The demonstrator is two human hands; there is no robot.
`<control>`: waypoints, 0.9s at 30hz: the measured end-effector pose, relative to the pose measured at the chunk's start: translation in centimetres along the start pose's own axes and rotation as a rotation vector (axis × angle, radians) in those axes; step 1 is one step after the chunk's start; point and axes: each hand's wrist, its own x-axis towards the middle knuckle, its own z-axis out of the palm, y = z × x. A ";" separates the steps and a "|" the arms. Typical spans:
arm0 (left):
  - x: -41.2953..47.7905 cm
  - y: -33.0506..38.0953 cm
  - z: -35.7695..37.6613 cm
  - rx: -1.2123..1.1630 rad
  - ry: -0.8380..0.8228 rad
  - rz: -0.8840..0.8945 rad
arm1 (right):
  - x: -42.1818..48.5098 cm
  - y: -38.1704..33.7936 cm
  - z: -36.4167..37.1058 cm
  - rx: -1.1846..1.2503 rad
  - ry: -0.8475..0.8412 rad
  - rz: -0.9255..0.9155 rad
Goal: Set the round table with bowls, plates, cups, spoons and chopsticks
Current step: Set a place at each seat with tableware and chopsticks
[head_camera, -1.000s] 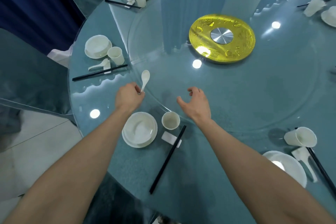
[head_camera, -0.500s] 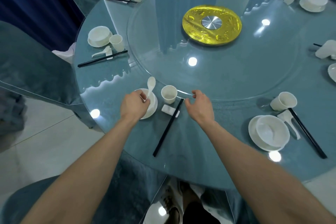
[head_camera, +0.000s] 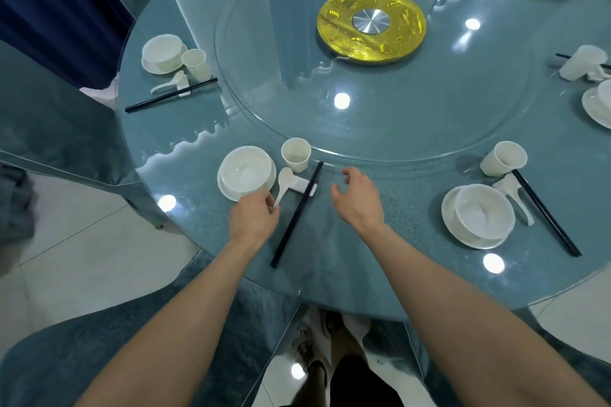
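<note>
Pinching the spoon [head_camera: 284, 183] between bowl [head_camera: 246, 172] and chopsticks [head_camera: 297, 213] are the left fingers [head_camera: 269, 200]; right fingers [head_camera: 350, 172] hover loose, empty.

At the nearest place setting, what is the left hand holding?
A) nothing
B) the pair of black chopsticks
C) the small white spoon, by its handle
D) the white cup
C: the left hand pinches the handle end of the small white spoon; the chopsticks and the cup lie untouched.

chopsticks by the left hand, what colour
Black chopsticks, clearest in the head view.
</note>
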 end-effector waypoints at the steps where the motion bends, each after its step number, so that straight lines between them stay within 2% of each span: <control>1: 0.2 0.2 0.3 0.012 0.005 0.000 | 0.1 0.2 0.1 0.002 0.000 0.004; 14: 1.4 1.0 1.9 0.155 -0.010 0.035 | 0.7 1.0 -0.2 0.010 -0.001 0.016; 27: 1.4 0.7 2.1 0.175 -0.012 0.005 | 0.6 1.1 -0.2 0.008 -0.014 0.023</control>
